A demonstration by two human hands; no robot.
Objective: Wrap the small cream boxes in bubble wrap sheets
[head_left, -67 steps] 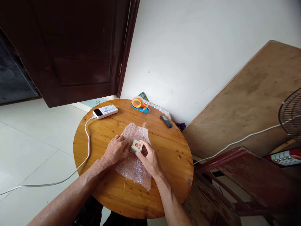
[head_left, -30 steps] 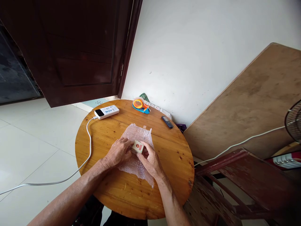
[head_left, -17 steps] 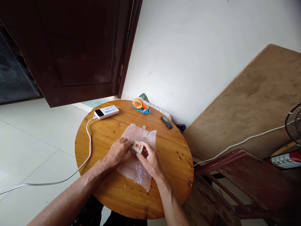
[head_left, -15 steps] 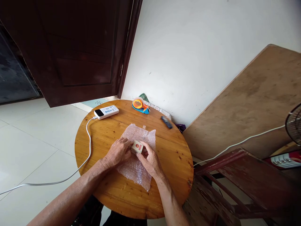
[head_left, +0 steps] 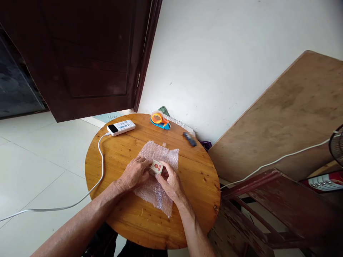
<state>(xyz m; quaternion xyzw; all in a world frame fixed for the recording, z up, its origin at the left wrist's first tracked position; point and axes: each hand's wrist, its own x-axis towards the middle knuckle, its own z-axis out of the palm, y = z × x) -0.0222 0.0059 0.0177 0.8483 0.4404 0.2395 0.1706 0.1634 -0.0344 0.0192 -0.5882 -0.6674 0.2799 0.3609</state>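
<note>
A small beige box [head_left: 156,167] with red print is between my two hands, over a sheet of bubble wrap [head_left: 158,196] on the round wooden table [head_left: 107,160]. My right hand [head_left: 171,181] grips the box from its right side, thumb at the near edge and fingers at the far edge. On the other side, my left hand [head_left: 135,172] has its fingers and thumb against the box's left edge. Parts of the bubble wrap are hidden under both hands.
A white device [head_left: 122,127] with a cable lies at the back left. Towards the wall are an orange and blue tape dispenser [head_left: 160,120], a printed strip [head_left: 179,123] and a dark blurred object [head_left: 189,139]. A red wooden chair [head_left: 268,203] stands at the right.
The bubble wrap's right upper corner has shifted slightly to the right. Both hands and the box are in nearly the same place.
</note>
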